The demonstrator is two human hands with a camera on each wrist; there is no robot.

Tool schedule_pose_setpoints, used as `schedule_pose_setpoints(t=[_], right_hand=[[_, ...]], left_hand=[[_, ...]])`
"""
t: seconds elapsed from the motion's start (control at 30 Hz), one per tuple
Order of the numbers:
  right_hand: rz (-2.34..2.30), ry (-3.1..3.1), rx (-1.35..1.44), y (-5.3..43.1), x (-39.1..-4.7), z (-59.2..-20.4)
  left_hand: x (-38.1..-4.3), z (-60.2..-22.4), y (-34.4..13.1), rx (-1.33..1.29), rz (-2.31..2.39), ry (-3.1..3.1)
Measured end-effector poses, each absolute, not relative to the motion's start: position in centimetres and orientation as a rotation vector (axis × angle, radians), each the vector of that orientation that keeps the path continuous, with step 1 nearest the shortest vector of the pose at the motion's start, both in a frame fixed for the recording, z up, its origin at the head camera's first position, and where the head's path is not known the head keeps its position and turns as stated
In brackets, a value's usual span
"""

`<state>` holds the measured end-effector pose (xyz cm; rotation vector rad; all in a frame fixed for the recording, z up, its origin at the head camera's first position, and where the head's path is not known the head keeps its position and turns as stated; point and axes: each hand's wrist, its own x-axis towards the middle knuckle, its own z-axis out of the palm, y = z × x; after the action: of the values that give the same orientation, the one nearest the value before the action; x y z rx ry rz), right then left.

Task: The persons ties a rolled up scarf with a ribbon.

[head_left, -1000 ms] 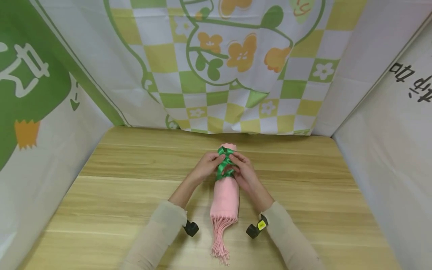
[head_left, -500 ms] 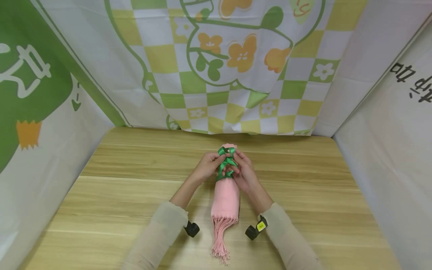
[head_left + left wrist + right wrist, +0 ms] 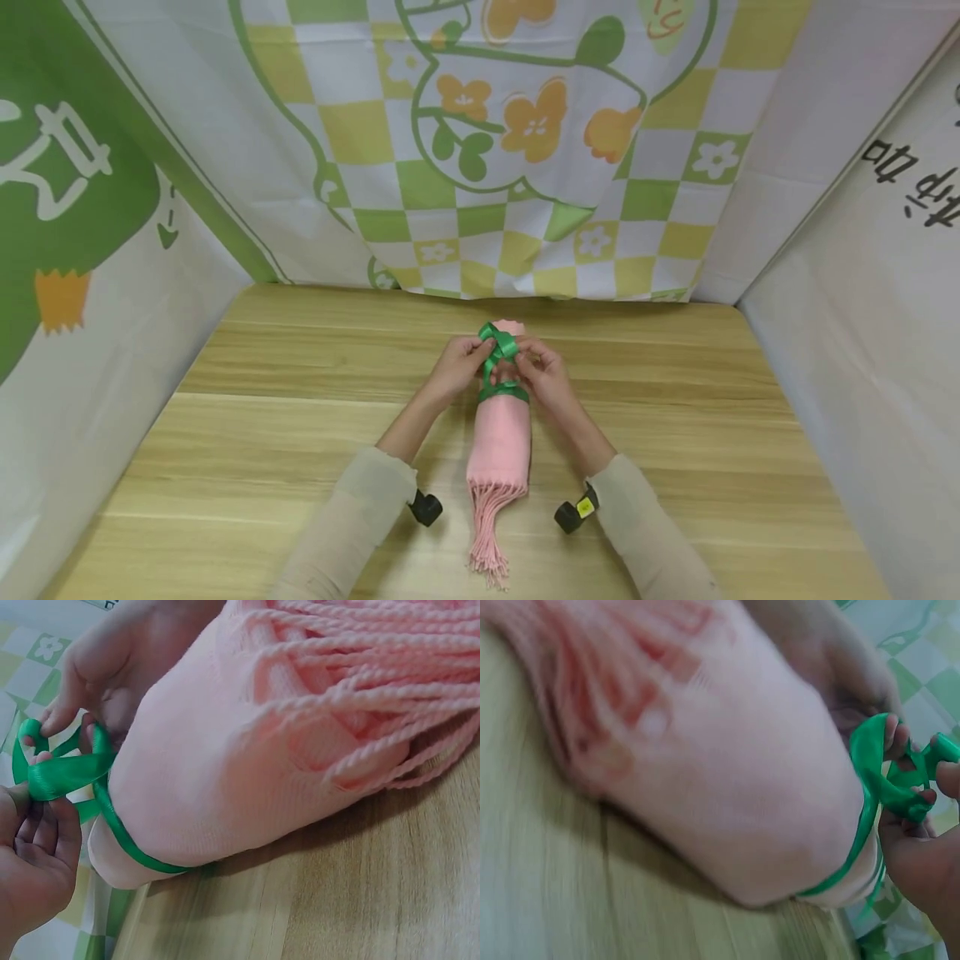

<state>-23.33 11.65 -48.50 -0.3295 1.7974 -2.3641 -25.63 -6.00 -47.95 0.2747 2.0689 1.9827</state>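
A rolled pink scarf (image 3: 501, 442) lies lengthwise on the table, its fringe (image 3: 489, 533) toward the near edge. Round its far part runs a green satin ribbon (image 3: 142, 857), with loops standing up between the hands. My left hand (image 3: 457, 367) pinches the ribbon from the left, thumb on the band in the left wrist view. From the other side my right hand (image 3: 549, 377) pinches another part of it. In the right wrist view, ribbon loops (image 3: 904, 799) cross around the fingertips, partly hiding them. The scarf's far end shows just beyond the hands.
The wood-grain table (image 3: 300, 425) extends on both sides of the scarf. A checked, flower-printed cloth (image 3: 525, 225) hangs at its back edge. White panels stand left and right (image 3: 877, 333). Each wrist carries a small black camera (image 3: 426, 507).
The ribbon loops have shifted and now cross above the scarf between the hands. My right hand's fingers have changed position on the ribbon. The left hand stays nearly in place, and the scarf lies still.
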Motion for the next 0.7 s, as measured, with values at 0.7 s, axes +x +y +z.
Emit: schedule_pose_setpoints(t=[0.7], right_hand=[[-1.91,2.541,-0.295,11.07,-23.48,-49.1]], left_hand=[[-25.49,-48.1,-6.18,0.298,2.047,2.088]])
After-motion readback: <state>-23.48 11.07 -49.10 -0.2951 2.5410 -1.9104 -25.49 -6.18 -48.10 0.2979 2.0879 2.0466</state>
